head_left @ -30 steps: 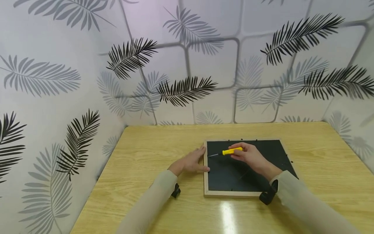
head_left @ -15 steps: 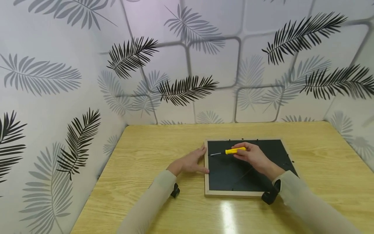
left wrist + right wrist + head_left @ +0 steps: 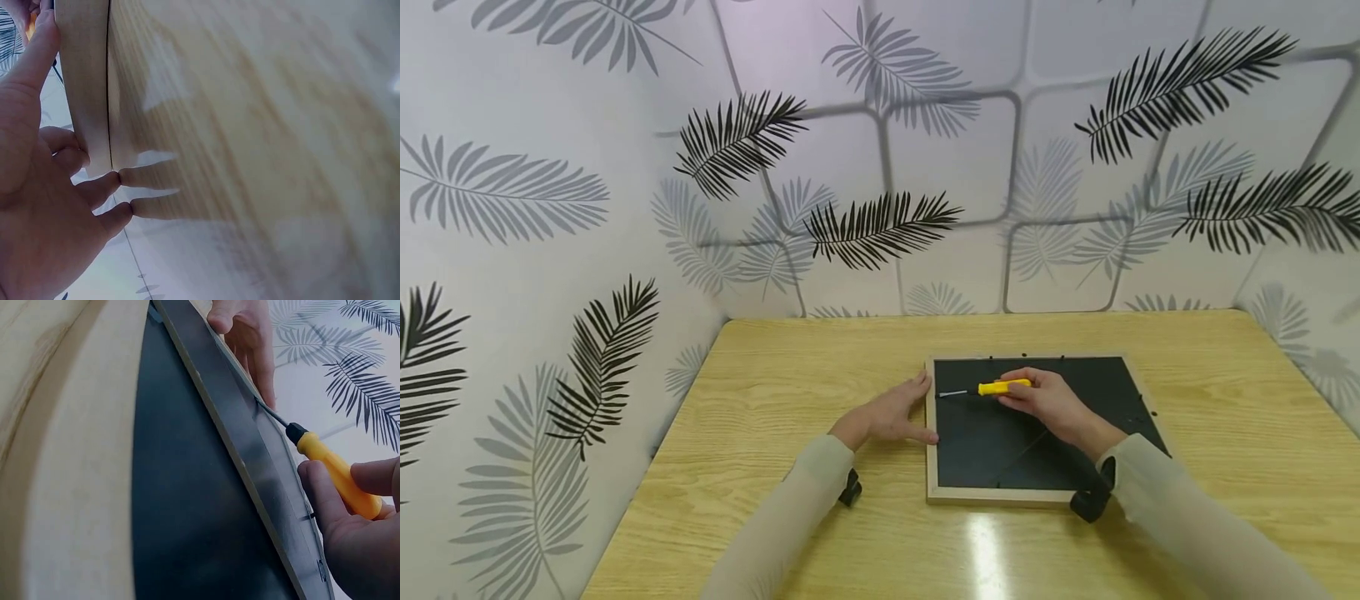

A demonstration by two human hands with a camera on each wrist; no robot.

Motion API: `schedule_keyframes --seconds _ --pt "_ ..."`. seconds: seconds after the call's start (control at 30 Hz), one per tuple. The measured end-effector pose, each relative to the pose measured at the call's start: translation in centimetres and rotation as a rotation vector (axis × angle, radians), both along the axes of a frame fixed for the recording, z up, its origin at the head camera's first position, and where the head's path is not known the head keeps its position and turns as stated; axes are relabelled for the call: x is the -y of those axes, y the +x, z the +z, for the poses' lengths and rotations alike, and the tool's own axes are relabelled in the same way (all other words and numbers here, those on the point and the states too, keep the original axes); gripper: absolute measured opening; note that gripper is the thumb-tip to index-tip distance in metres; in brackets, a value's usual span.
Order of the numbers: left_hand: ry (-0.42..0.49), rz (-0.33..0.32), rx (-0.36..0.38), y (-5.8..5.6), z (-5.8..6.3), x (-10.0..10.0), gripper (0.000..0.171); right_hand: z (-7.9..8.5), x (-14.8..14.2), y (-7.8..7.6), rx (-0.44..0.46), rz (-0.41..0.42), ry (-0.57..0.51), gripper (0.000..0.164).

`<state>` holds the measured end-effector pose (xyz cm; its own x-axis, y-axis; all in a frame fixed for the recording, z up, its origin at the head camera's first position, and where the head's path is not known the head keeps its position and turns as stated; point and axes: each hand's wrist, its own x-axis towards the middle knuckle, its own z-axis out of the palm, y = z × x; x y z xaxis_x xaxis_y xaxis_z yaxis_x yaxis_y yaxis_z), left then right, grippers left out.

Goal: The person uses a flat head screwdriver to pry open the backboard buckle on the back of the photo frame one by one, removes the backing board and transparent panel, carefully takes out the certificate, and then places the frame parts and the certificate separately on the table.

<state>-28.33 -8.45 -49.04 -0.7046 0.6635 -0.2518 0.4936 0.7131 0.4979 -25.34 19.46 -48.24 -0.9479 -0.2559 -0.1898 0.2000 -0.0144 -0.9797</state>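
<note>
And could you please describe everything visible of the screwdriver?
The screwdriver has a yellow plastic-looking handle, black collar and thin metallic shaft. The right hand grips the handle above the dark backing board; in the head view the shaft points left, its tip at the wooden frame, their contact unclear.

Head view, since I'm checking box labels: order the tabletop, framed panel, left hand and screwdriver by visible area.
1. Tabletop
2. Framed panel
3. Left hand
4. Screwdriver, partly hidden by the right hand

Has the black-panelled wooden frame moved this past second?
No: against the far edge of the wood-grain table, the frame shows no visible shift in any direction.
</note>
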Motion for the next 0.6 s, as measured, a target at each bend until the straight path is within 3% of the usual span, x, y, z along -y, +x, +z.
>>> schedule_keyframes --seconds 0.6 --pt "-0.024 -0.015 -0.031 0.1 0.0 0.2 0.1 -0.2 0.5 -1.1 0.011 -0.005 0.023 0.035"
